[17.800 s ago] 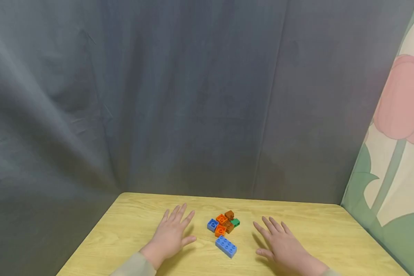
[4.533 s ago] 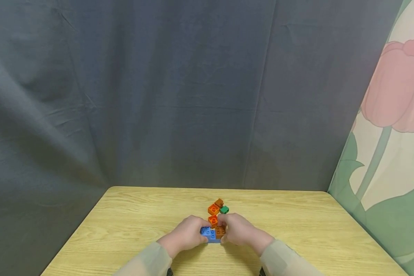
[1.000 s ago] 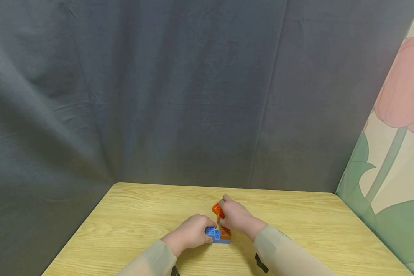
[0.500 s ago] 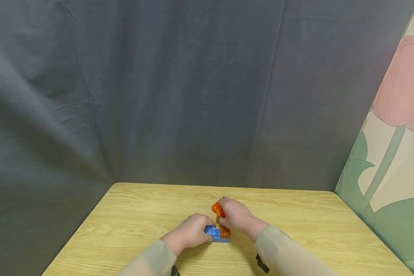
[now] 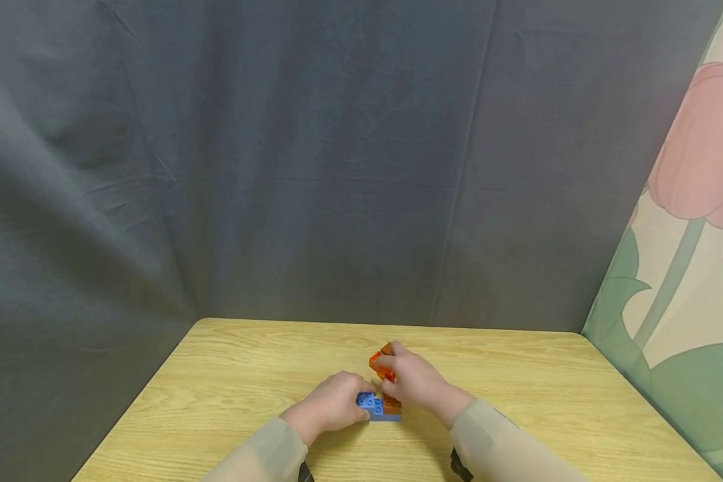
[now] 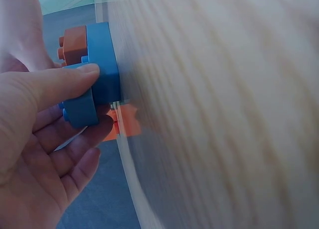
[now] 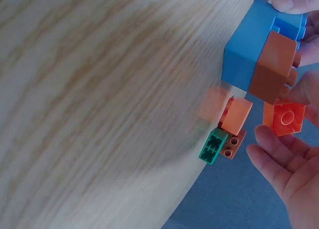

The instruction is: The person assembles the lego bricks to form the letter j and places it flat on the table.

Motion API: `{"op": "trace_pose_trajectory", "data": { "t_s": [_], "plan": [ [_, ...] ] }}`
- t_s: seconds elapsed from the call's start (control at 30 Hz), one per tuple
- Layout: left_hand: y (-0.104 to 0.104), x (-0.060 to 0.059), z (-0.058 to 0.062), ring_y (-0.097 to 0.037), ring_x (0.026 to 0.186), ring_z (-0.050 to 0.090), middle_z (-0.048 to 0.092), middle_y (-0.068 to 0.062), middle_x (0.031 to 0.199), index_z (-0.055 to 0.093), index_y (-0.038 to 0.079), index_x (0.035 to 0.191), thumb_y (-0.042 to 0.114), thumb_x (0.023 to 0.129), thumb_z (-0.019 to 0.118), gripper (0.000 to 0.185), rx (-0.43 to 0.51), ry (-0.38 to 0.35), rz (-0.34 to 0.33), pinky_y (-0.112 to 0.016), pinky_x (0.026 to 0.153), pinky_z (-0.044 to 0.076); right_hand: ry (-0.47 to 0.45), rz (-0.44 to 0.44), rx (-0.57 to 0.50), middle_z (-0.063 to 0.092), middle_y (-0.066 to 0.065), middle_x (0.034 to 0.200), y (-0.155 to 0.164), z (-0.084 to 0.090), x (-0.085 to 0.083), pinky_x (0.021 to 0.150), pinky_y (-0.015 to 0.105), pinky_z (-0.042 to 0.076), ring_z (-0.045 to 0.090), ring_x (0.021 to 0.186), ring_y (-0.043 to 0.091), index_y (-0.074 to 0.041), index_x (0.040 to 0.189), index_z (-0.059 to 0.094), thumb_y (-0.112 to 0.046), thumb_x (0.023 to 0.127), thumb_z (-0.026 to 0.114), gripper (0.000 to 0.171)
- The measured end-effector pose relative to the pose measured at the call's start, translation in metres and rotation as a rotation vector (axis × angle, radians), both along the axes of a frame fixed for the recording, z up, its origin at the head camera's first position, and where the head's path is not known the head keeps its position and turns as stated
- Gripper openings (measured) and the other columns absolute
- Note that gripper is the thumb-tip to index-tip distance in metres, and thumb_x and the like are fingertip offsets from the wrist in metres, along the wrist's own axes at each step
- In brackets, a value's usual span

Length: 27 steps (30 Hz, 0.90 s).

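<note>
A long blue brick (image 5: 378, 416) lies flat on the wooden table (image 5: 247, 375). A small blue brick (image 5: 369, 402) and a brown brick (image 5: 392, 404) are stacked on it. My left hand (image 5: 351, 402) grips this stack from the left, with the thumb (image 6: 60, 79) on the long blue brick (image 6: 103, 59). My right hand (image 5: 391, 369) pinches an orange brick (image 5: 378, 361) just above and behind the stack. In the right wrist view the orange brick (image 7: 284, 118) sits between my fingers, beside the brown brick (image 7: 271, 64).
Behind the stack, a second orange brick (image 7: 237, 114), a green brick (image 7: 213, 145) and a small brown brick (image 7: 233, 142) lie loose on the table. A grey curtain (image 5: 313, 167) hangs behind the table, and a tulip-print cloth (image 5: 687, 234) at the right.
My right hand has shifted slightly, holding the orange brick a little higher behind the stack. My left hand and the blue stack have stayed in place.
</note>
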State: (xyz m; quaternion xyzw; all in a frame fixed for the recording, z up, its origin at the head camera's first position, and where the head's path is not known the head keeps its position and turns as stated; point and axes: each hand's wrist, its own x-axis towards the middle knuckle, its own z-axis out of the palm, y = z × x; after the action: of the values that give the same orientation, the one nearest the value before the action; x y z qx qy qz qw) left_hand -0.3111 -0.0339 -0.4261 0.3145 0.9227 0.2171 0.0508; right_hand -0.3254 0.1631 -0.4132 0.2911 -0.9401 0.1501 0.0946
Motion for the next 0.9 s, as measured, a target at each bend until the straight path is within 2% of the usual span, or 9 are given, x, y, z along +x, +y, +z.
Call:
{"op": "trace_pose_trajectory", "data": {
  "t_s": [0.23, 0.4, 0.7, 0.9],
  "plan": [
    [0.0, -0.002, -0.003, 0.001, 0.077, 0.054, 0.067, 0.013, 0.098, 0.074, 0.017, 0.115, 0.017, 0.084, 0.08, 0.031, 0.013, -0.002, -0.019, -0.023, 0.07, 0.047, 0.014, 0.039, -0.024, 0.054, 0.01, 0.104, 0.001, 0.0, 0.002, 0.066, 0.031, 0.05, 0.054, 0.074, 0.017, -0.007, 0.11, 0.07, -0.01, 0.083, 0.072, 0.027],
    [-0.001, -0.004, -0.005, 0.001, 0.077, 0.054, 0.066, 0.014, 0.098, 0.074, 0.019, 0.115, 0.017, 0.084, 0.08, 0.031, 0.016, -0.001, -0.021, -0.023, 0.071, 0.048, 0.016, 0.047, -0.05, 0.05, 0.001, 0.094, 0.003, 0.001, 0.007, 0.059, 0.027, 0.045, 0.048, 0.067, 0.013, -0.013, 0.099, 0.062, -0.012, 0.084, 0.074, 0.02],
    [-0.001, -0.002, -0.003, -0.002, 0.072, 0.052, 0.063, 0.015, 0.089, 0.075, 0.017, 0.105, 0.015, 0.084, 0.08, 0.022, 0.018, 0.015, -0.034, -0.023, 0.067, 0.045, -0.011, 0.046, -0.1, 0.046, -0.004, 0.084, 0.006, 0.001, 0.014, 0.054, 0.024, 0.041, 0.045, 0.064, 0.011, -0.015, 0.093, 0.054, -0.016, 0.083, 0.078, 0.026],
    [0.0, -0.002, -0.003, -0.004, 0.072, 0.052, 0.062, 0.016, 0.088, 0.075, 0.019, 0.104, 0.017, 0.084, 0.08, 0.021, 0.003, 0.015, -0.018, -0.023, 0.067, 0.044, -0.042, 0.067, -0.153, 0.047, -0.005, 0.082, 0.008, -0.002, 0.016, 0.059, 0.025, 0.043, 0.046, 0.068, 0.012, -0.014, 0.092, 0.052, -0.013, 0.081, 0.081, 0.032]
  ]
}}
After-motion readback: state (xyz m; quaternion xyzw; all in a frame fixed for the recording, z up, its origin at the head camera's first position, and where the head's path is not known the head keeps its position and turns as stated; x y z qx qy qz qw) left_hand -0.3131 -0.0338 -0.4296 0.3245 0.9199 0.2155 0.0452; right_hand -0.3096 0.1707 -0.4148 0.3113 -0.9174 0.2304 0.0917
